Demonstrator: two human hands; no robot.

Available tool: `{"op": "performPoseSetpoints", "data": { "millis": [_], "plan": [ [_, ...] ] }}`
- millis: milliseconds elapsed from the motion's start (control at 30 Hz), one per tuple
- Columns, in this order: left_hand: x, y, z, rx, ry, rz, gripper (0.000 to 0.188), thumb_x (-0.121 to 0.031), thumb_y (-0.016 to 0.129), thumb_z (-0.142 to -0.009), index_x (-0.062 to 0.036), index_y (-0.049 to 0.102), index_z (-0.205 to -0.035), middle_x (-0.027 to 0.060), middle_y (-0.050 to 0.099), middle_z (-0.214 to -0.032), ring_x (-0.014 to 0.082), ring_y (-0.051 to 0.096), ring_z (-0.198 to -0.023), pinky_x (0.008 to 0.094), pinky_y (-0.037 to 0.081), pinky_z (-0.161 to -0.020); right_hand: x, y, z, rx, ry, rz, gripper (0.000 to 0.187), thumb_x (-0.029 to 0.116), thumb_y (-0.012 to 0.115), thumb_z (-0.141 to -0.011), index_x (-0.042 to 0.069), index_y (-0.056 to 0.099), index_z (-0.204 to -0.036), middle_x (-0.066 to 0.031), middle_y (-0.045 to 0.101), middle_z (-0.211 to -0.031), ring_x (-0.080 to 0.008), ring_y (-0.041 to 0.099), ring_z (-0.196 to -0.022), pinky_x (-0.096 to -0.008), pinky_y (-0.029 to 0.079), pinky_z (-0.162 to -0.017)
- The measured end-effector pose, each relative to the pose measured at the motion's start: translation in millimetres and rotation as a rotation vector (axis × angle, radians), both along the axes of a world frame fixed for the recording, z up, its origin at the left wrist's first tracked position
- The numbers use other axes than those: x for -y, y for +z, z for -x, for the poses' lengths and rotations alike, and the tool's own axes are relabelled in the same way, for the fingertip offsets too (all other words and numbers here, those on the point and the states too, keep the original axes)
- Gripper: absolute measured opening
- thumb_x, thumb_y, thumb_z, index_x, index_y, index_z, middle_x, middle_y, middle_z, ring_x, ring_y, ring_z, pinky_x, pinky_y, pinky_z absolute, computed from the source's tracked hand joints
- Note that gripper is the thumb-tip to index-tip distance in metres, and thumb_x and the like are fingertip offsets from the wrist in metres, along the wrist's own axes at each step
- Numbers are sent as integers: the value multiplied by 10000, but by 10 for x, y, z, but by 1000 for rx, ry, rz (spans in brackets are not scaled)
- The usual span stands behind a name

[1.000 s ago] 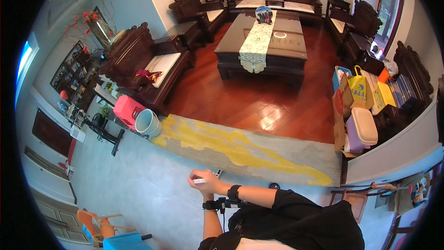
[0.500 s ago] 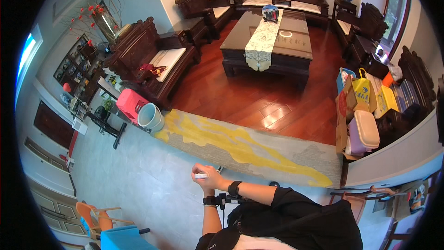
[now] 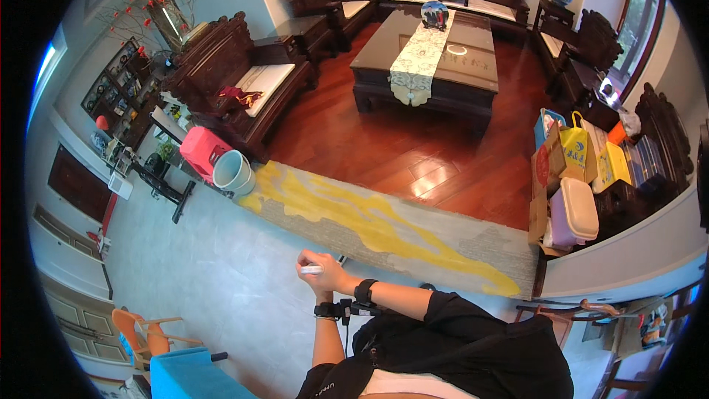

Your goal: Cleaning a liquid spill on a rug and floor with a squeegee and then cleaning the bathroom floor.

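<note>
In front of my body my two hands meet, above the pale tiled floor. My right hand [image 3: 330,269] is closed, its fingers wrapped round a small flat white object [image 3: 312,270] whose kind I cannot make out. My left hand [image 3: 323,296] sits just below and against the right one, and its fingers are mostly hidden behind it. Black bands circle both wrists, and a small black device with a cable [image 3: 347,311] is by the left one.
Beyond lies a grey and yellow rug [image 3: 384,229]. A light blue bucket [image 3: 234,174] and a pink stool [image 3: 204,151] stand left. Boxes and a lilac tub [image 3: 573,212] are stacked right. Farther off is a dark wooden table [image 3: 458,66]. An orange chair [image 3: 133,332] stands lower left.
The whole view has shifted a little. Both hands show slightly farther left and higher, still together, and the white object stays in my right hand.
</note>
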State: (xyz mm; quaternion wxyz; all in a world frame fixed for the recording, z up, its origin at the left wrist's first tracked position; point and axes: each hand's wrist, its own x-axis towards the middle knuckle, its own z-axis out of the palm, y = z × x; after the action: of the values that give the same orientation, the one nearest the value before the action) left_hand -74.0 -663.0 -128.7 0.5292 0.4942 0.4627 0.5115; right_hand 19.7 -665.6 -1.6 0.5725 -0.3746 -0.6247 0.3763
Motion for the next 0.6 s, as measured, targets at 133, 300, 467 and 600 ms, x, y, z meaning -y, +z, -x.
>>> {"op": "performPoseSetpoints", "data": {
  "millis": [133,300,467,600],
  "plan": [
    [-1,-38,-14,0,-6,7,338,-203,574,-743,-35,400,-980,89,453,-954,187,456,-889,291,394,-744,-6,-3,-14,6,-30,-28,137,124,567,-708,68,445,-738,-99,522,-571,-283,532,-521,-321,415,-468],
    [-32,-31,-8,-2,-15,14,341,-203,575,-743,-35,400,-982,90,454,-955,188,457,-890,292,394,-745,-23,31,-26,-5,-43,-14,138,123,566,-709,67,442,-735,-102,519,-563,-285,532,-517,-324,413,-463],
    [-40,-54,-8,2,-19,19,344,-203,577,-742,-34,399,-984,92,454,-956,189,457,-892,292,394,-746,-42,1,-15,14,-38,-4,137,121,562,-712,66,438,-737,-109,507,-556,-288,527,-514,-331,408,-460],
    [-37,-50,-15,-6,-29,15,346,-203,577,-742,-34,398,-985,92,455,-957,190,458,-893,292,394,-747,-28,6,-23,-6,-35,-7,141,125,561,-716,66,436,-743,-115,502,-557,-288,524,-515,-333,406,-462]
  ]
}}
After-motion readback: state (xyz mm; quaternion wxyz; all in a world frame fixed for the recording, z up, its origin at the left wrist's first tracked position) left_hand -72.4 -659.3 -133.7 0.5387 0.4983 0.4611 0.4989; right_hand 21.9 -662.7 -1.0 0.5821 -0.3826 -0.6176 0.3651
